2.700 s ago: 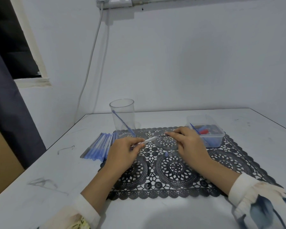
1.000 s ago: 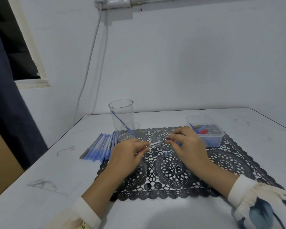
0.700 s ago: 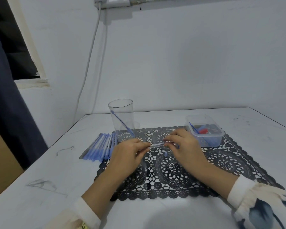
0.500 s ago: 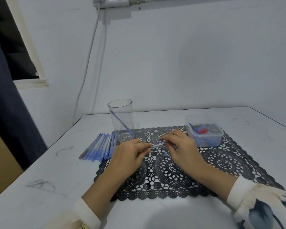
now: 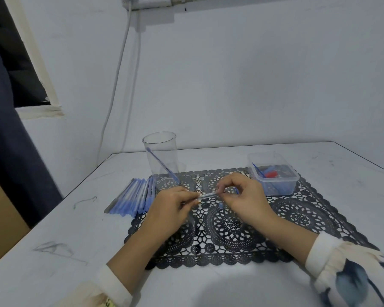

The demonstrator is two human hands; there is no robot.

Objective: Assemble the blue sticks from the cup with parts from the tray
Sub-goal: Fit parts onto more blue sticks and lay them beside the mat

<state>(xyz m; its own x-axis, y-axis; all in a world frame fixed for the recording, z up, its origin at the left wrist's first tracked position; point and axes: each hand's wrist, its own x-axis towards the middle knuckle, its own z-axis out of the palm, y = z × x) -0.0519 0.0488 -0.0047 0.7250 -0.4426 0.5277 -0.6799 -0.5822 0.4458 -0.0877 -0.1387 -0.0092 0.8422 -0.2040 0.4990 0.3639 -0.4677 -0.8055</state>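
The left hand [image 5: 171, 209] and the right hand [image 5: 245, 196] meet over the black lace mat [image 5: 302, 218], each pinching one end of a clear tube [image 5: 206, 195] between thumb and fingertips, with the other fingers curled in. The tube lies nearly level, just above the mat. A sliver of blue shows at the right hand's far side; it may be the stick going into the tube, but it is too small to tell.

This looks like the joining step. To do it well, the left hand should hold the tube steady while the right feeds or presses its part straight along the tube's axis. A sideways push would likely bend a thin stick or jam it at the mouth.

One blue stick [image 5: 162, 165] leans inside the cup [image 5: 161, 149], which stands at the far left edge of the mat. The tray [image 5: 275, 189], far right on the mat, holds blue and red parts. A row of finished pens [image 5: 131, 196] lies on the counter [image 5: 208, 284], just left of the mat and close beside the left hand. A small blue piece [image 5: 220, 205] sits on the mat below the tube, between the hands; it could be knocked away or roll into the lace holes.
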